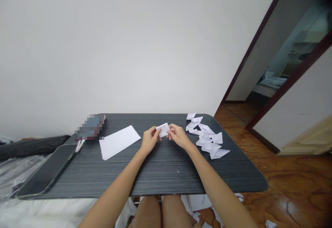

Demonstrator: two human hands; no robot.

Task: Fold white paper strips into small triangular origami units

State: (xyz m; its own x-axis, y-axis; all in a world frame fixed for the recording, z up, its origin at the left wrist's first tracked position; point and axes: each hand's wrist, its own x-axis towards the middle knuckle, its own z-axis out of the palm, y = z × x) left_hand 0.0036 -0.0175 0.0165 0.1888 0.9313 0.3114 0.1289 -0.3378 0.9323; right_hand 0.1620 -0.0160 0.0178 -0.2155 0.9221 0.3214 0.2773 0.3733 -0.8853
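Observation:
A small folded piece of white paper (163, 130) is held up over the middle of the dark table. My left hand (150, 139) pinches its left edge between thumb and fingers. On the opposite edge, my right hand (178, 135) grips the paper with its thumb and fingertips. A stack of flat white paper sheets (119, 142) lies to the left of my left hand. Right of my right hand, several folded white paper pieces (207, 138) rest in a loose pile, pointed and overlapping.
The table (166, 179) has a dark, ribbed top and stands against a white wall. A phone (49, 171) lies at its left edge, near a blurred-out object (90, 127) and a white cable (80, 146). Paper scraps (199, 203) lie below the front edge. An open doorway (280, 58) is at right.

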